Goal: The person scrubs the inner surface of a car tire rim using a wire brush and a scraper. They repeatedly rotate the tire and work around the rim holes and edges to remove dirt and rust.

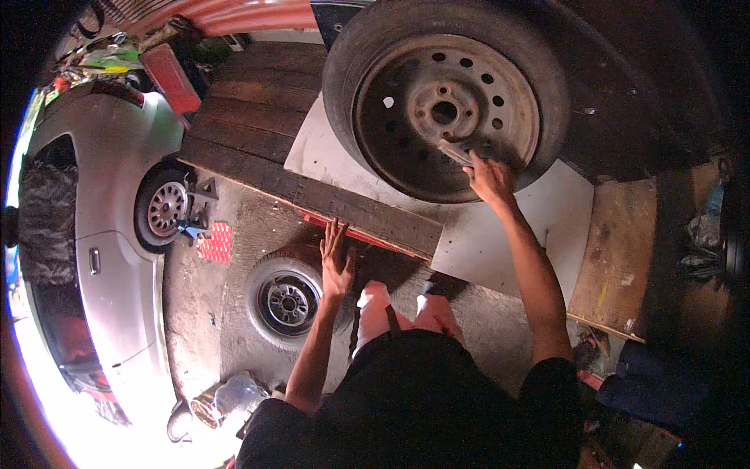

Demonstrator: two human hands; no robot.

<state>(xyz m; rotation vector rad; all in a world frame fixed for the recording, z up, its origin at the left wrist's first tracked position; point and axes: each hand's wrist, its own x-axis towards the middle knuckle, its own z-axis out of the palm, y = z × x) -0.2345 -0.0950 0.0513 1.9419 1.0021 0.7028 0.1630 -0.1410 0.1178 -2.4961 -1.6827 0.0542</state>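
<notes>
A car wheel lies on its side, its grey steel rim (375,141) set in a black tyre (547,86). Under it, a white sheet (516,254) covers part of a dark wooden bench (242,129). My right hand (492,180) reaches over the lower part of the rim, fingers closed around a short, pale, flat stick-like tool (453,152). The tool's tip is near the hub holes; whether it touches the metal I cannot tell. At the bench's front edge is my left hand (336,262), fingers stretched out, holding nothing.
Another wheel (258,309) lies on the floor left of my legs. A silver car (117,227) stands along the left side, with a metal stand (205,195) and a red patterned piece (215,244) beside its wheel. A red box (170,78) sits at the bench's far left.
</notes>
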